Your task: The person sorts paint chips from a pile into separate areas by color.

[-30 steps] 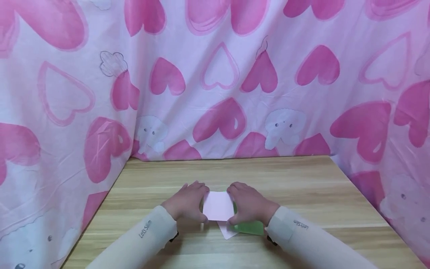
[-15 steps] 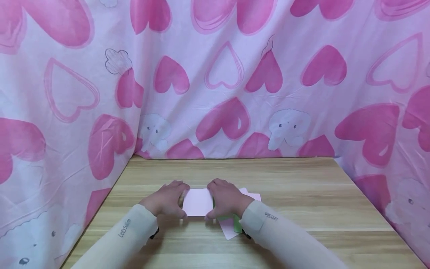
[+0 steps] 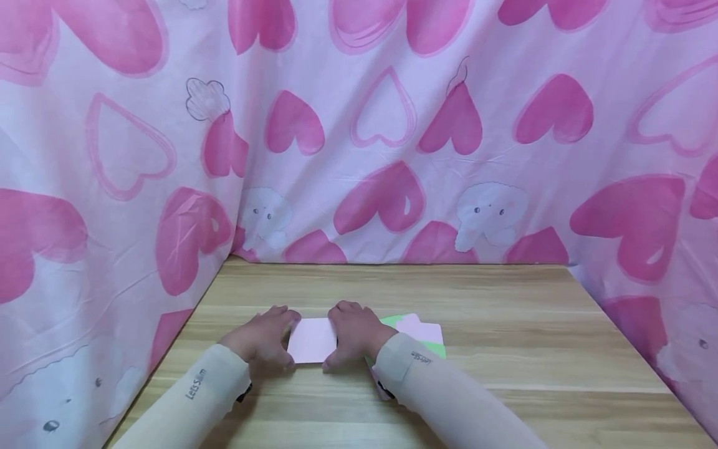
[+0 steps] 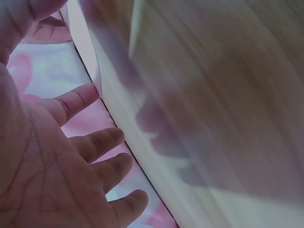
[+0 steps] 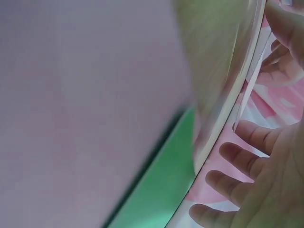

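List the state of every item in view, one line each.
Pink card: held by its side edges between both hands; whether it touches the table is unclear.
Left hand: pinching one side of the card.
Right hand: pinching the opposite side.
Sleeves: covering both forearms.
Pink and green cards: overlapping, askew, partly hidden by the right arm.
Table: wood-grained, bearing the loose cards.
Heart-print cloth: hanging, creased.

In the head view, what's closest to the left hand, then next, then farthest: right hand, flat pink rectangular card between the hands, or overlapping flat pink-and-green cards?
1. Pink rectangular card: gripped by left hand.
2. Right hand: at card's right edge.
3. Overlapping cards: farther right.
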`<state>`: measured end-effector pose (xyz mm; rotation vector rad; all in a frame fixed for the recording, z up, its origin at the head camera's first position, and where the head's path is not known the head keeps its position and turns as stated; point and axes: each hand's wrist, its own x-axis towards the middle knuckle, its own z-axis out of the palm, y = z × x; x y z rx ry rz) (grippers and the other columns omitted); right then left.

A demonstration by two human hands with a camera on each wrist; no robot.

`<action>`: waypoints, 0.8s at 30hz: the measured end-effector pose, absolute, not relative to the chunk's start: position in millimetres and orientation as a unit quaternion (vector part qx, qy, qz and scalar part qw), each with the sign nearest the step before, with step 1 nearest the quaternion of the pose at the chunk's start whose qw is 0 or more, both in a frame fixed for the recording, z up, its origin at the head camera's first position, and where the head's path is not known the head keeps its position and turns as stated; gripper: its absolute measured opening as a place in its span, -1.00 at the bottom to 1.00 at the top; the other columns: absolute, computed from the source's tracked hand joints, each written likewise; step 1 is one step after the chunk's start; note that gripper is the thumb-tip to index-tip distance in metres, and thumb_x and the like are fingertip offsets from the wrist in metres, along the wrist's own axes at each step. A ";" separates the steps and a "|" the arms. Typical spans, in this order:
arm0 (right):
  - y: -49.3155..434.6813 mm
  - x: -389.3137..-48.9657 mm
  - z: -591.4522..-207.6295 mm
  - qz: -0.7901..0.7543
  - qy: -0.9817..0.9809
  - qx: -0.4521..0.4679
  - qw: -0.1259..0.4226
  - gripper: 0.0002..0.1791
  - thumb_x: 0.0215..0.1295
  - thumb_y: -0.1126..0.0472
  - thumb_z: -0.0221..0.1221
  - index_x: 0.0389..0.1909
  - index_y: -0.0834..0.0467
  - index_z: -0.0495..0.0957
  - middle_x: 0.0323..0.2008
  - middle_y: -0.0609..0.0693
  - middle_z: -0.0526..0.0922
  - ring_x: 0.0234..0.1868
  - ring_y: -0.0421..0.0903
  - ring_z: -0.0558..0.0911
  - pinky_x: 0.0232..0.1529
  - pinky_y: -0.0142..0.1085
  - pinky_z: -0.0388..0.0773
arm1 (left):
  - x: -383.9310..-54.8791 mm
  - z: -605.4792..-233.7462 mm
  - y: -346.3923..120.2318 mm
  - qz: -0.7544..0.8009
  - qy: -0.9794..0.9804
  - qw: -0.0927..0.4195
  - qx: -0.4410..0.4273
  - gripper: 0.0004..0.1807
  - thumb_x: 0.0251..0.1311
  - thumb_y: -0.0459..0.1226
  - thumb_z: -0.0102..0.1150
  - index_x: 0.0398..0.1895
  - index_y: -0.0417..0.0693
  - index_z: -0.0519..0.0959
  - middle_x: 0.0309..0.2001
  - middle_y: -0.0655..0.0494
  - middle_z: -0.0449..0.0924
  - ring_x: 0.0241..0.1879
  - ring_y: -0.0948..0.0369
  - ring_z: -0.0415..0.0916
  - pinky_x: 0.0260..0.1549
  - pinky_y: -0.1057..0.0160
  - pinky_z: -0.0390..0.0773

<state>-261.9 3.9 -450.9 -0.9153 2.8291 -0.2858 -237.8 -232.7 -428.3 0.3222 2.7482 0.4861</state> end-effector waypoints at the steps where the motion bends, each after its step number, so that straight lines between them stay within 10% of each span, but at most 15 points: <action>1: 1.9 -261.8 -450.8 -0.095 0.945 -0.305 0.078 0.03 -0.22 -0.41 0.53 0.27 0.03 0.47 0.18 -0.14 0.52 0.21 -0.09 0.46 0.29 0.01 0.47 | -237.6 -428.9 -233.9 0.171 0.965 0.166 0.110 -0.01 -0.19 -0.12 0.71 0.43 0.08 0.46 0.59 -0.23 0.22 0.62 -0.26 0.03 0.52 -0.43 0.05; 24: -11.8 -261.6 -445.9 -0.050 0.949 -0.294 0.104 0.09 -0.18 -0.51 0.50 0.31 0.07 0.49 0.14 -0.05 0.55 0.24 0.02 0.50 0.44 0.18 0.40 | -241.9 -433.8 -237.7 0.127 0.971 0.183 0.090 -0.01 -0.23 -0.06 0.73 0.41 0.14 0.51 0.59 -0.20 0.23 0.61 -0.24 0.05 0.52 -0.42 0.07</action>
